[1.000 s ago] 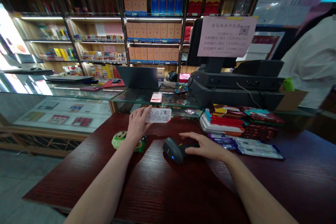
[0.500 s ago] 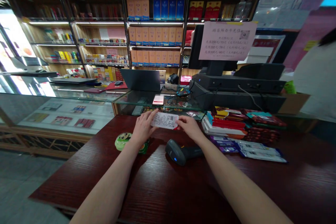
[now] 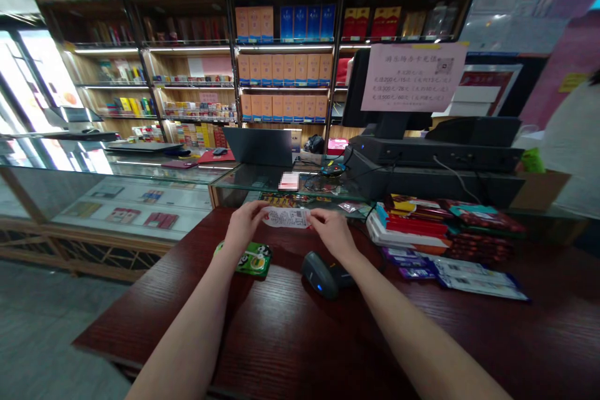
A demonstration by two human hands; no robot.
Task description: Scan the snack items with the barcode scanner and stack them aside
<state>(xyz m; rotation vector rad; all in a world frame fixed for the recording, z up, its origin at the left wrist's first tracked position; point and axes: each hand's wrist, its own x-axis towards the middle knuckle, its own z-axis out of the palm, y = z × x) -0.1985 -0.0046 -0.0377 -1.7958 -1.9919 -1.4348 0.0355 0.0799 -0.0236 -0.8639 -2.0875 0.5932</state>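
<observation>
Both hands hold a small white printed packet [image 3: 287,217] by its two ends, above the dark wooden counter [image 3: 276,337]. My left hand [image 3: 244,225] pinches its left end, and my right hand [image 3: 332,232] has closed on the right end. Below my left hand lies a green packet [image 3: 255,260] with a panda picture, partly covered by my left wrist. A black barcode scanner [image 3: 320,276] with a blue light rests on the counter, its handle partly behind my right forearm.
Stacked red and white packages [image 3: 412,225] and purple packs [image 3: 412,264] lie on the right. Behind stand a monitor with a pink sign [image 3: 412,78], a dark laptop [image 3: 260,146] and a glass case [image 3: 140,200]. A person's white sleeve [image 3: 572,137] shows at the right edge.
My left hand has shifted from the packet's upper edge to its left end. The packet looks flatter and more tilted away. More of the green packet shows, and the view has turned slightly left.
</observation>
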